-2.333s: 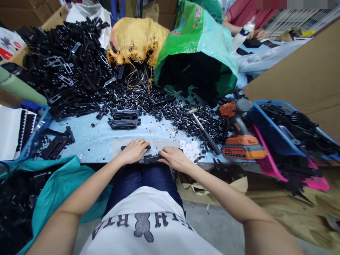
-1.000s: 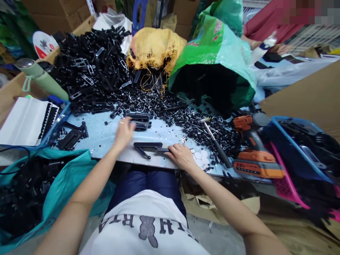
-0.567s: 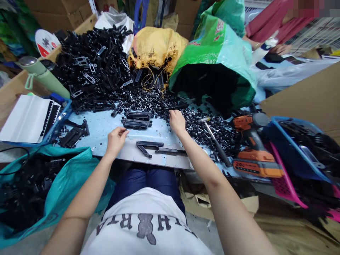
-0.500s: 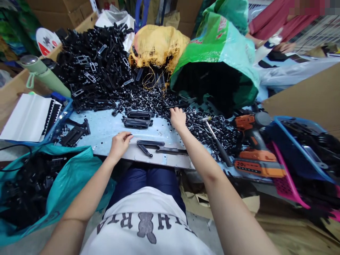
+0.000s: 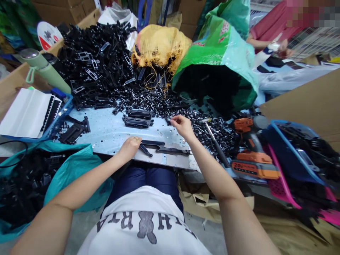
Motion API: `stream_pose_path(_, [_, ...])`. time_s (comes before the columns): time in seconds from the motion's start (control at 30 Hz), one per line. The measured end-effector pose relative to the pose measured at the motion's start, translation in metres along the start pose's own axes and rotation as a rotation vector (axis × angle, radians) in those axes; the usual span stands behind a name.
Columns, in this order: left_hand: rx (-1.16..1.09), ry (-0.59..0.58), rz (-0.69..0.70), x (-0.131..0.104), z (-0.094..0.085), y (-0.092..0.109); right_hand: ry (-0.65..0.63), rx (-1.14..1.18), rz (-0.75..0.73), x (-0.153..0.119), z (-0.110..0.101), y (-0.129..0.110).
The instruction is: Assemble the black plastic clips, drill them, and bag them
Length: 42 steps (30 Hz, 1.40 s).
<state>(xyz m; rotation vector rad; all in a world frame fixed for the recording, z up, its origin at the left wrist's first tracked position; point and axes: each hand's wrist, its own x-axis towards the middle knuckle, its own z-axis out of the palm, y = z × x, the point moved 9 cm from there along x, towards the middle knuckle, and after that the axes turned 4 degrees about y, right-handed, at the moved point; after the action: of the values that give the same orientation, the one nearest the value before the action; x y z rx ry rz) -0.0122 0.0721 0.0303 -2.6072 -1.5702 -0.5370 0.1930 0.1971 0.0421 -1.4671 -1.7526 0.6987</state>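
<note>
My left hand [image 5: 131, 147] is closed at the near edge of the table, its fingertips over the joined end of a black two-piece hinged arm [image 5: 152, 142]. Whatever those fingers pinch is hidden. Held between thumb and fingers of my right hand [image 5: 182, 126] is a small dark bolt [image 5: 168, 120], partly covered, just in front of the heap of loose black-headed bolts [image 5: 148, 99]. Beside the hinged arm lies a separate black channel-shaped bar [image 5: 172, 151]. Several assembled black arms [image 5: 137, 122] lie stacked beyond my left hand.
A hammer [image 5: 216, 141] and an orange cordless drill [image 5: 252, 148] lie at right, by a blue basket [image 5: 292, 152]. Behind are a pile of black parts [image 5: 98, 63], a yellow sack [image 5: 160, 44] and a green bag [image 5: 207, 53]. Another person's arm [image 5: 259, 43] shows top right.
My left hand has moved right onto the end of the hinged arm. My right hand has drawn back from the bolt heap toward me, now pinching a small bolt.
</note>
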Motion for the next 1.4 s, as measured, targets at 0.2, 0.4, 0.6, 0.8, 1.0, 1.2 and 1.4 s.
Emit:
stream_pose_path(0.2, [-0.091, 0.154, 0.135, -0.017, 0.012, -0.004, -0.282, 0.576, 0.511, -0.072, 0.039, 0.017])
stream_pose_path(0.4, [-0.098, 0.205, 0.114, -0.019, 0.009, -0.005, -0.213, 0.532, 0.537, -0.076, 0.032, 0.019])
stream_pose_path(0.6, [-0.084, 0.204, 0.111, -0.018, 0.009, -0.004, -0.240, 0.491, 0.545, -0.076, 0.034, 0.016])
stream_pose_path(0.8, [-0.057, 0.208, 0.109, -0.017, 0.006, -0.003, -0.282, 0.458, 0.516, -0.076, 0.041, 0.010])
stream_pose_path(1.0, [-0.002, 0.229, 0.075, -0.015, -0.001, 0.002, -0.309, 0.299, 0.465, -0.071, 0.049, 0.024])
stream_pose_path(1.2, [0.011, 0.049, 0.252, 0.003, 0.019, 0.042, -0.321, -0.143, 0.217, -0.070, 0.042, 0.026])
stream_pose_path(1.4, [0.051, -0.057, 0.184, 0.029, 0.030, 0.047, -0.215, -0.623, -0.306, -0.105, 0.013, -0.003])
